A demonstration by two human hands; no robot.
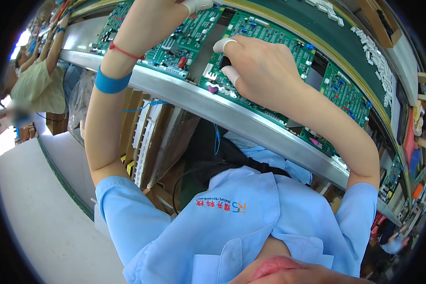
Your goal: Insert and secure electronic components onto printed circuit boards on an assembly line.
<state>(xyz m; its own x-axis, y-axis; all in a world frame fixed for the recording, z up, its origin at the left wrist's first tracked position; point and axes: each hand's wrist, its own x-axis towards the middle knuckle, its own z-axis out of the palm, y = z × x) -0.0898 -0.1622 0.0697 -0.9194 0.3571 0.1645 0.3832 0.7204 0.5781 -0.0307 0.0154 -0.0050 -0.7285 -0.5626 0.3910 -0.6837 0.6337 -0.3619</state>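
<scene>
My right hand (260, 68) rests on a green circuit board (270, 33) lying on the line in front of me. Its thumb and forefinger wear white finger cots and pinch a small black component (226, 61) against the board. My left arm reaches up past a second green board (191, 40); only part of my left hand (196, 4), with a white finger cot, shows at the top edge, and what it holds is cut off. A blue wrist strap (111, 83) and a red string (125, 51) are on my left forearm.
A metal rail (213, 106) runs along the line's near edge. A third board (345, 94) sits to the right. Several small white parts (376, 57) lie on the green belt beyond. Cardboard boxes (151, 137) stand under the bench. Another person (38, 80) works at far left.
</scene>
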